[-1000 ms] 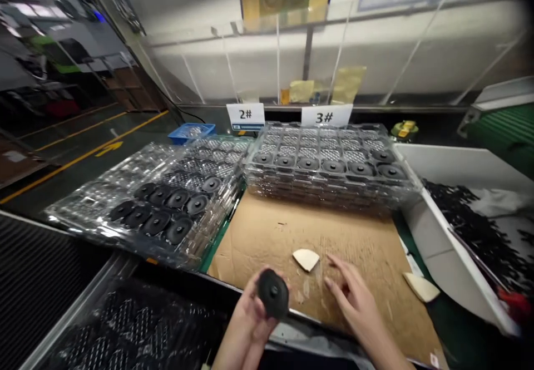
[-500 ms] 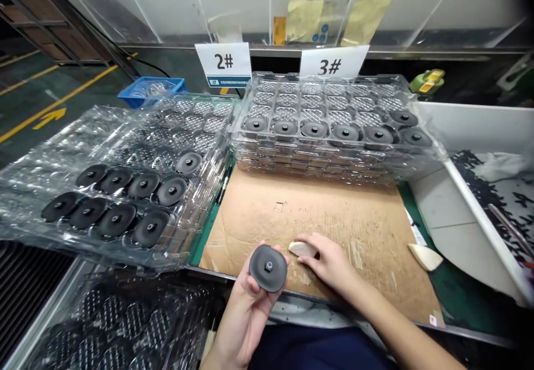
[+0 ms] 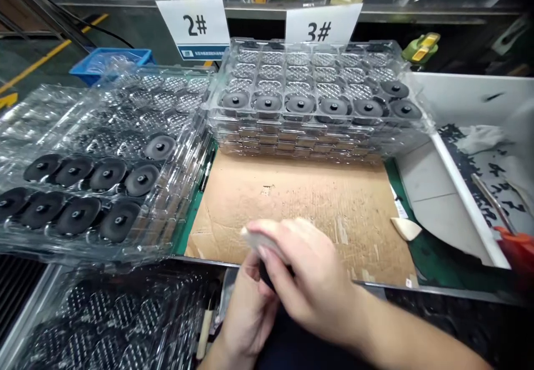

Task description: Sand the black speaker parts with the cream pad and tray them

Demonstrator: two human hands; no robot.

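My left hand (image 3: 250, 314) is closed around a black rounded-square part (image 3: 266, 276), most of it hidden behind my other hand. My right hand (image 3: 311, 267) grips a flat cream-coloured wedge-shaped piece (image 3: 263, 242) and has it over the black part, at the front edge of the cardboard sheet (image 3: 283, 192). Whether the wedge touches the part I cannot tell. More black parts (image 3: 107, 174), each with a small central stud, sit in a clear plastic tray (image 3: 175, 153) at left. A tray stack (image 3: 292, 128) behind the cardboard holds several others in its front rows.
A second cream wedge (image 3: 405, 228) lies right of the cardboard. Beyond it stands a white bin (image 3: 453, 175) with small black pieces and a red-handled tool (image 3: 515, 245). Signs "2#" (image 3: 194, 25) and "3#" (image 3: 321, 25) stand behind. Below left is another plastic tray (image 3: 112, 314).
My right hand has lifted the cream wedge off the cardboard and brought it left to the black part in my left hand. The view has tilted down and shifted slightly right.
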